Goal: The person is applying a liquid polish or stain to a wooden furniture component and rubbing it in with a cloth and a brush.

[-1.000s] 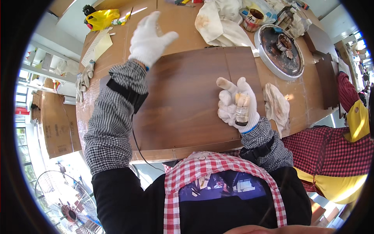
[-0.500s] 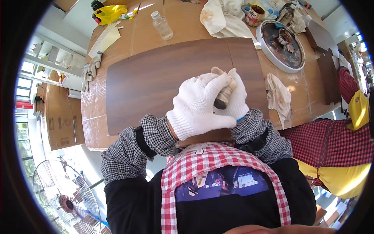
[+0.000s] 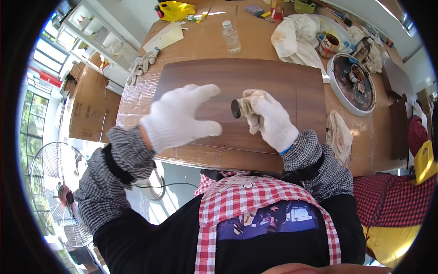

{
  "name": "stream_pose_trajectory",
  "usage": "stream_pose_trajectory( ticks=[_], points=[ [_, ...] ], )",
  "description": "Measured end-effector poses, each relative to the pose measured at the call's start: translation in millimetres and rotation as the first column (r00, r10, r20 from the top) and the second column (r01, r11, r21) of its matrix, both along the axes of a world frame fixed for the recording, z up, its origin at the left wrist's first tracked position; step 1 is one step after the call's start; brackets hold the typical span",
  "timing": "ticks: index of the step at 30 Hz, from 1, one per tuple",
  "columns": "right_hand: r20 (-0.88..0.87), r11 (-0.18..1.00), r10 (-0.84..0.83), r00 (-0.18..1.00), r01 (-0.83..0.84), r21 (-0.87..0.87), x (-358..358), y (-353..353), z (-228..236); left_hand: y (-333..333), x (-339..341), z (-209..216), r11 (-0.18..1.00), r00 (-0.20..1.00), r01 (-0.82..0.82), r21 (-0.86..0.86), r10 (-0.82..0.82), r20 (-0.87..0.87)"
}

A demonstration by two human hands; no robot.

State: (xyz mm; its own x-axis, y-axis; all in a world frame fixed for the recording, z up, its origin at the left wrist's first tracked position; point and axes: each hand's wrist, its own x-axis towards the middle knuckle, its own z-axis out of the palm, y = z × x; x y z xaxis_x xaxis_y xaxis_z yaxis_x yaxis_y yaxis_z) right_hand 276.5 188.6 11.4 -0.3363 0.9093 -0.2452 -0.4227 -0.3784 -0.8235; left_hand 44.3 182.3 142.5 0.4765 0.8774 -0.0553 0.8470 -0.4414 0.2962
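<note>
In a white knit glove, my right hand grips a short cylinder wrapped in beige tape, its dark round end facing left. I cannot make out what kind of tool it is. My left hand, gloved likewise, is held apart from it with thumb and fingers spread and nothing between them. Below both hands lies a flat dark brown wooden panel on the cardboard-covered table. A thin seam runs across the panel near its right end.
Behind the panel stands a clear bottle. A stained white cloth, an open can and a round tray are at far right. A stained rag lies beside the panel. Someone in red-black check is close on my right.
My hands have come apart. The left, now open, has moved left; the right keeps hold of the taped cylinder, whose dark end has turned leftward. The view has shifted too.
</note>
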Motion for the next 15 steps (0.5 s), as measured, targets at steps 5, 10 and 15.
stream_pose_trajectory(
  ticks=[5, 10, 15],
  points=[
    [0.054, 0.990, 0.134, 0.990, -0.131, -0.041, 16, 38, -19, 1, -88, 84, 0.881, 0.881, -0.464, -0.090, 0.470, 0.061],
    [-0.049, 0.987, 0.158, 0.986, -0.158, 0.006, 18, 51, -39, -4, -206, 183, 0.718, 0.715, -0.690, 0.092, 0.657, 0.241],
    [-0.030, 0.990, 0.141, 0.989, -0.142, -0.008, 19, 46, -29, -33, -303, 234, 0.497, 0.475, -0.868, 0.020, 0.815, 0.331]
  ],
)
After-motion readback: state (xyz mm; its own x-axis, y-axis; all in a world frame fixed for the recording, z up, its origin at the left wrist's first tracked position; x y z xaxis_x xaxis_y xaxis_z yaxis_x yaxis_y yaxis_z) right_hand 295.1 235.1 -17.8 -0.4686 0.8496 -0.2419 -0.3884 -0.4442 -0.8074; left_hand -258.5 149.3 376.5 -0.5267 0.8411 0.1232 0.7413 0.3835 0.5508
